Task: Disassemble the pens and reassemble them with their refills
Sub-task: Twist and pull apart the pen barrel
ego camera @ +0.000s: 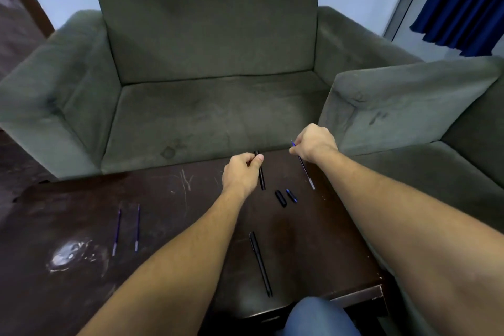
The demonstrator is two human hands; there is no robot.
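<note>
My left hand grips a black pen barrel near its far end, above the dark table. My right hand pinches a thin blue refill whose silver tip points down toward the table. Between the hands, on the table, lie a black cap and a small black piece with a blue end. Two more blue refills lie side by side at the left. A whole black pen lies near the front edge.
A grey-green sofa stands just behind the table, and a second sofa arm stands at the right. A shiny scuffed patch marks the table's left front. My knee in blue trousers is under the front edge.
</note>
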